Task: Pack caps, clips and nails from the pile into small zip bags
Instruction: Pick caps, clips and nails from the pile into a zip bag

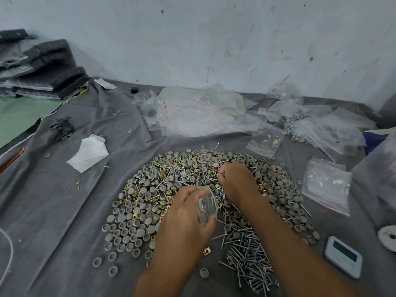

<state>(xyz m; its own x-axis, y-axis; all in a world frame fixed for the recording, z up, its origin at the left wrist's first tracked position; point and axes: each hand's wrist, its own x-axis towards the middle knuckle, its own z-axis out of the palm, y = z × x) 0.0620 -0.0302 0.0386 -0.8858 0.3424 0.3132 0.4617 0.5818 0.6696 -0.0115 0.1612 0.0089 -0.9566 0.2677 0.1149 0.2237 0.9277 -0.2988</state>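
One view only, from the head camera. The pile (205,202) of grey caps (120,218), brass-coloured clips (207,251) and steel nails (246,251) lies spread on a grey cloth (64,211) over the tabletop, directly in front of the person. Nails are thickest at the near right edge; caps dominate the left and far sides.

The left hand (184,219) grips a small clear zip bag (206,207), fingers curled round it, mouth turned toward the pile. The right hand (233,179) rests on the far part of the pile with its fingertips drawn together on small parts there; exactly which parts they pinch cannot be told.

Filled and empty bags (321,125) lie along the far right, a loose heap of unused bags (192,112) at the far centre, and a short stack (326,183) just right of the pile. A white tissue (87,153) sits to the left, a small white timer (342,256) at the near right.

Handling judgement: all parts are light and rigid. Caps are smooth and rounded, likely to roll; best pinched across the rim. Nails are thin and pointed; take them by the shank, points away from the film. Clips are flat with edges that may snag. The bag is limp and slippery, and should be held near its mouth to stay open.
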